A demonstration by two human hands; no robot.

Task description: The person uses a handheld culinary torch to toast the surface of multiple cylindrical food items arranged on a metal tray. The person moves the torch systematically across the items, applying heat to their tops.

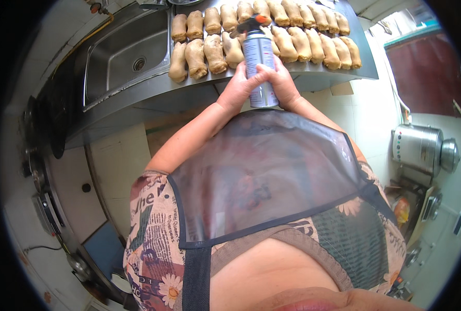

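Observation:
Both of my hands are wrapped around a butane gas canister [258, 50] with a printed label. A black torch head with an orange part [260, 18] is fitted on its top. My left hand [235, 88] grips the can's left side, and my right hand [284, 83] closes around the right, the fingers meeting over the front. The canister points away from me, in front of my apron [261, 167]. Beyond it, pale pig's trotters [215, 54] lie side by side in two rows on a stainless steel counter [312, 74]. The canister and torch hide part of the rows.
A steel sink [112, 58] with a round drain is set into the counter at left. A yellow hose [86, 39] runs along the wall behind it. At right stands a cylindrical steel appliance [417, 149] with buttons, below a dark red panel [428, 74].

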